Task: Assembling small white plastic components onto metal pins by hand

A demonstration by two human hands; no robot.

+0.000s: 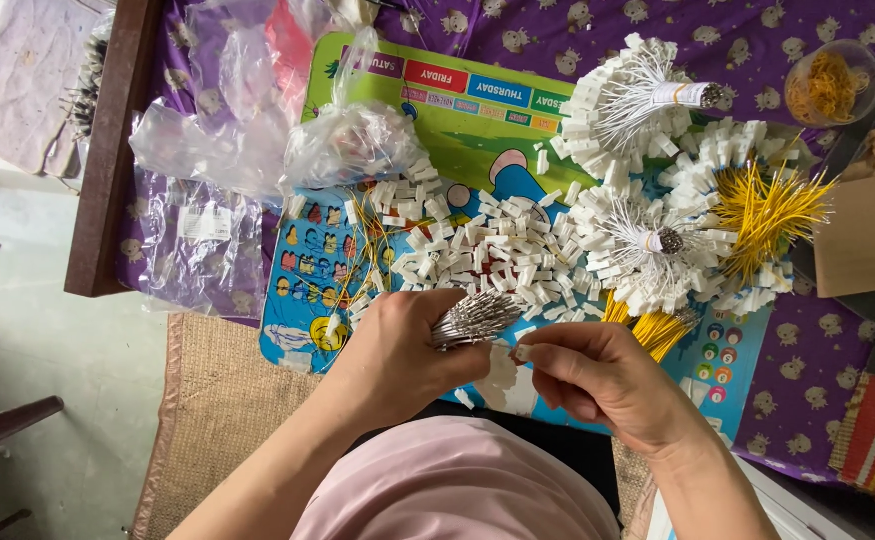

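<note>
Nearest you, your left hand (403, 340) is curled tight around a bundle of thin wires (476, 318), whose tips fan out toward three o'clock. Just beside it, your right hand (598, 375) has its fingers (548, 352) pressed together, pinching one small white connector (523, 352) right at the wire tips. Beyond both hands, at twelve o'clock, loose white connectors (488, 250) lie heaped on a colourful board (478, 130). Toward one o'clock sit round bunches of white wires (648, 245) and yellow wires (763, 215). At eleven o'clock lie clear plastic bags (348, 140).
</note>
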